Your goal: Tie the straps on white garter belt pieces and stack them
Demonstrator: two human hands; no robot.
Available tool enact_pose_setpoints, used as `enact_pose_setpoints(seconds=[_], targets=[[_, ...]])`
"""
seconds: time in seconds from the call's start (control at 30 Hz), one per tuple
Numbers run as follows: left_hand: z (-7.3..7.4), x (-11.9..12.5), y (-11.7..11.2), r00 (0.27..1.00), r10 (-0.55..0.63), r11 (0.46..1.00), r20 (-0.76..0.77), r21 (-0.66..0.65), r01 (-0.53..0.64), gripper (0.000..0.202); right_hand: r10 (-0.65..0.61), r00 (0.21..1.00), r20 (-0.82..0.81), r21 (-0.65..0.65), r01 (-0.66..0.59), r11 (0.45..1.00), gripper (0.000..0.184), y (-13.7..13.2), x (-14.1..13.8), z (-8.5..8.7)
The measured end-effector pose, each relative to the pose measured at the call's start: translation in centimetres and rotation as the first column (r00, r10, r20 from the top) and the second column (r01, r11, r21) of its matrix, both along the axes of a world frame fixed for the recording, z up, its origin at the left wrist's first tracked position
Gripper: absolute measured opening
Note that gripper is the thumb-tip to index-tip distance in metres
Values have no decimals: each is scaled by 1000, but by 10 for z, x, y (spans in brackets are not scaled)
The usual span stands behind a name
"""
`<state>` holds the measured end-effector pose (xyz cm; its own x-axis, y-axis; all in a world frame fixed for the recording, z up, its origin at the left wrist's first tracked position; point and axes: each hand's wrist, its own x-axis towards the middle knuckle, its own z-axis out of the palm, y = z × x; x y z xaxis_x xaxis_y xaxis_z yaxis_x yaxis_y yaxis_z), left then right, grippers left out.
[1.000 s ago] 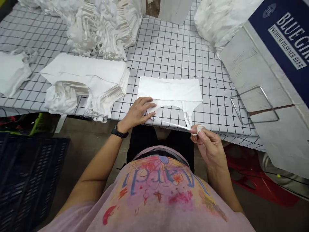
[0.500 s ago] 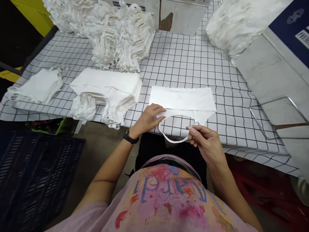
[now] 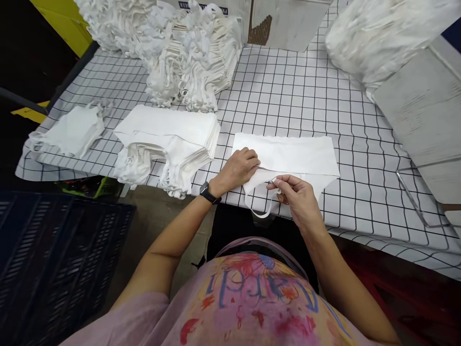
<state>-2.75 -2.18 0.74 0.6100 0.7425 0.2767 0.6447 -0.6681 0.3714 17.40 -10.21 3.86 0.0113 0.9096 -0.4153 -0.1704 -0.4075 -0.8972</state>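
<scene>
A white strappy camisole [image 3: 291,151] lies flat on the table in front of me, its strap end toward my body. My left hand [image 3: 239,168] is closed at its left side, fingers curled together at the fabric edge, the thumb mostly hidden. A thin white strap [image 3: 261,215] loops over the table's front edge. My right hand [image 3: 297,194] pinches part of this strap between thumb and forefinger, just over the neckline; the exact bit in the pinch is small and partly covered. To the left sits a neat stack of folded white camisoles [image 3: 169,125], straps hanging at the front.
A smaller white garment pile [image 3: 74,129] lies at the far left of the checked tablecloth [image 3: 277,96]. Bigger heaps of white garments [image 3: 198,62] stand behind. A bulky plastic bag [image 3: 382,43], a carton [image 3: 425,115] and a metal wire frame [image 3: 410,192] occupy the right. Dark crates [image 3: 61,254] stand lower left.
My right hand has brought the strap up and leftward, from the front edge to the neckline, so the loop is narrower. My left hand's fingers have curled in. The view has shifted slightly.
</scene>
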Motion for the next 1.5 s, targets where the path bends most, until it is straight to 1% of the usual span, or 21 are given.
enact_pose_setpoints(seconds=[0.2,0.33,0.47,0.57,0.7,0.8,1.0,1.17,1.37,1.5], targets=[[-10,0,9,985,22,998,169,-67,-11,17,-8,1000,20,17,8,1000,29,13,-7,-5],[-12,1,11,976,34,996,215,-85,-16,19,-4,999,34,24,4,1000,29,20,-11,-8],[-13,3,11,976,33,997,217,-77,-16,20,-4,998,59,-7,5,1000,28,28,-15,-10],[-15,4,10,976,12,999,216,-41,-4,19,3,995,102,-25,-1,1000,28,34,-19,-9],[-16,6,9,982,-10,1000,188,-12,13,17,14,977,211,4,-15,1000,23,39,-24,-6],[-15,7,8,987,-20,1000,158,0,21,19,25,952,305,13,-30,999,21,41,-25,-3],[-13,10,6,991,-40,997,129,68,31,27,72,917,393,-2,-77,997,24,45,-22,-3],[-12,11,5,994,-59,991,92,124,47,30,88,910,404,-23,-86,996,22,47,-24,-4],[-9,12,4,996,-61,992,57,114,54,35,78,912,403,-41,-67,997,21,48,-27,-2],[-7,12,3,996,-70,988,58,144,61,37,62,917,393,-57,-43,997,18,50,-26,-2]])
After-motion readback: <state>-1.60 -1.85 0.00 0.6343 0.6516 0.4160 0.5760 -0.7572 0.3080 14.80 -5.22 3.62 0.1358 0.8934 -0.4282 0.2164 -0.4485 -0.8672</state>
